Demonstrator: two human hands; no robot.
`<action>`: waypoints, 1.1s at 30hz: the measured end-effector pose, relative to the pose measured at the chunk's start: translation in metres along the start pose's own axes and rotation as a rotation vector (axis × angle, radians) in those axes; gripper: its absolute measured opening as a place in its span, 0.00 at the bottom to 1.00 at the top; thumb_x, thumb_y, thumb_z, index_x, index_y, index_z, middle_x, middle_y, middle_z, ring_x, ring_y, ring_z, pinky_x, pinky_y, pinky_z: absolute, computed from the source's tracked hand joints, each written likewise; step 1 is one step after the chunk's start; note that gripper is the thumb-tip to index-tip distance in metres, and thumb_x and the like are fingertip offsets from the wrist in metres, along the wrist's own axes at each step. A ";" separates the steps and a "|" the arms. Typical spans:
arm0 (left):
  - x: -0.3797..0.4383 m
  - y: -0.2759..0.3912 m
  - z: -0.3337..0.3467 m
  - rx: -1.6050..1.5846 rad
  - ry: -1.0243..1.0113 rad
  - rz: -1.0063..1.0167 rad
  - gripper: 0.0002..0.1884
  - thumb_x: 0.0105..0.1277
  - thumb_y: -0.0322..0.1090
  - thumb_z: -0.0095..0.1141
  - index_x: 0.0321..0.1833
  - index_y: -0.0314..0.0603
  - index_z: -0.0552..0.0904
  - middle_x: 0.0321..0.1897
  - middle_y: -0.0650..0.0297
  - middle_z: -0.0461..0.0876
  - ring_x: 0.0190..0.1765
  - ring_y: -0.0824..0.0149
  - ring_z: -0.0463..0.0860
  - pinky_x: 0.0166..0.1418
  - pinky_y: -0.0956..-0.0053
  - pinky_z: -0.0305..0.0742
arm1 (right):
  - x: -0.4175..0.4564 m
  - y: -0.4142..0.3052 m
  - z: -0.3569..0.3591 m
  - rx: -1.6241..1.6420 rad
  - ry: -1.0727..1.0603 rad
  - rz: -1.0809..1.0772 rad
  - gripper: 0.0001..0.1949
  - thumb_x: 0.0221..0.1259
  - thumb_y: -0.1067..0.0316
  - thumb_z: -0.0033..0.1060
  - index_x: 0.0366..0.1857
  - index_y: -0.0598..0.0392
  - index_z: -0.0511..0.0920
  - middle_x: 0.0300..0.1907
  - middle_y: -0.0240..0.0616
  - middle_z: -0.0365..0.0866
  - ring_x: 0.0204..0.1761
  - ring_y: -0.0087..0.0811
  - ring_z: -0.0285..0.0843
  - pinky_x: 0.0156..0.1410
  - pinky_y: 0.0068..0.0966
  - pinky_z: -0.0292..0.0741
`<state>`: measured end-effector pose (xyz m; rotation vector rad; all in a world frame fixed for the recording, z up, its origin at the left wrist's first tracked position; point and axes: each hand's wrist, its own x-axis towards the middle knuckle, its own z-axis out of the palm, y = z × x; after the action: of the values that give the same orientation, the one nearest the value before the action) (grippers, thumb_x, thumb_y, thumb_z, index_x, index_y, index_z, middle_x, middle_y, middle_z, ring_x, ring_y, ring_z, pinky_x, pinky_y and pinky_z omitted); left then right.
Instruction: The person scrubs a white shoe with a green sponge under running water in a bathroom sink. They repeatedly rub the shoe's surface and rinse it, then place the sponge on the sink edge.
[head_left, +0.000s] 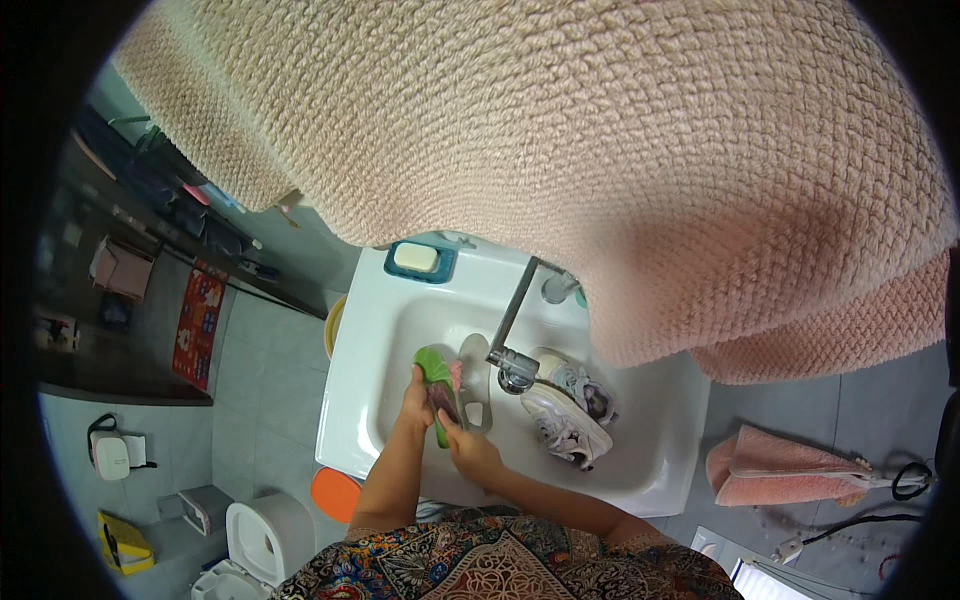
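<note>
My left hand (417, 403) grips the side of a green and purplish-brown sole-shaped piece (433, 365), possibly an insole or a slipper. My right hand (472, 455) holds its near end, thumb on top. A bit of pink material (455, 373) shows at its right edge; what it is I cannot tell. Just to the right, a greyish insole (475, 367) lies in the white washbasin (660, 420). A pair of pale sneakers with laces, the nearer one (566, 427) and the farther one (574, 381), rests on the basin's right side, beside the faucet (516, 311).
A large beige-pink towel (540, 150) hangs over the basin's far side. Bar soap (415, 257) sits in a blue dish (442, 270). An orange lid-like disc (336, 495) is by the left front corner. Lower left stands a toilet (277, 532); pink towels (780, 469) hang right.
</note>
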<state>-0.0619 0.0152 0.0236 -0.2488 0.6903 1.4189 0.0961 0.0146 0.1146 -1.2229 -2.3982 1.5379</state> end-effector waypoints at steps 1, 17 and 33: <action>-0.005 -0.004 -0.005 0.013 -0.013 -0.038 0.33 0.72 0.62 0.29 0.62 0.42 0.72 0.48 0.57 0.80 0.51 0.59 0.78 0.58 0.65 0.73 | -0.006 -0.005 -0.003 -0.017 0.001 -0.015 0.24 0.68 0.61 0.38 0.68 0.34 0.60 0.35 0.57 0.80 0.35 0.56 0.80 0.39 0.49 0.73; 0.032 -0.020 -0.001 0.062 0.332 0.044 0.28 0.75 0.57 0.28 0.57 0.41 0.72 0.40 0.54 0.81 0.39 0.59 0.79 0.45 0.65 0.78 | 0.003 0.022 0.000 -0.096 0.167 0.030 0.25 0.68 0.61 0.38 0.70 0.34 0.60 0.29 0.54 0.81 0.30 0.53 0.79 0.36 0.47 0.73; 0.029 -0.071 0.051 0.163 0.385 0.109 0.31 0.74 0.59 0.27 0.58 0.38 0.72 0.45 0.54 0.79 0.43 0.57 0.80 0.50 0.62 0.78 | 0.052 0.036 -0.039 -0.220 0.137 0.274 0.27 0.68 0.61 0.36 0.72 0.33 0.54 0.42 0.55 0.81 0.41 0.51 0.82 0.47 0.47 0.75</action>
<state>0.0210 0.0553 0.0302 -0.3654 1.1447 1.4233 0.0980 0.0836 0.0875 -1.7022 -2.4425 1.2197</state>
